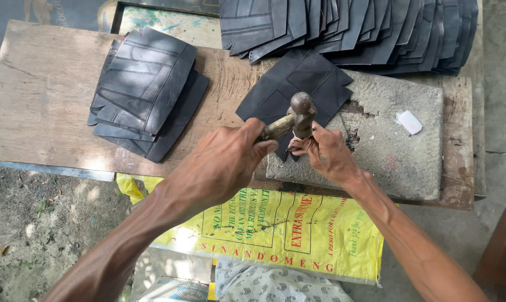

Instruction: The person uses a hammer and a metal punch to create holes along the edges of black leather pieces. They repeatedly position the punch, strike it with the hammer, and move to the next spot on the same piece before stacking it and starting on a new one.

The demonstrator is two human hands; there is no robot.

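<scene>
The left hand (219, 162) was closed around the wooden handle of a hammer (301, 112), whose rounded metal head stood just above a dark leather piece (289, 89) lying across the near left corner of a grey stone slab (398, 140). The right hand (327, 154) pinched the near edge of that piece, fingertips curled tight and close under the hammer head. The slab sat at the right end of a wooden board (40, 100); a stack of similar cut pieces (144, 92) lay toward the board's left, another fanned pile (353, 28) along the far edge, and a small white chip (409, 122) rested on the slab. With fingers so near the head, a slightly off blow could likely catch them, or the piece could slip off the corner
</scene>
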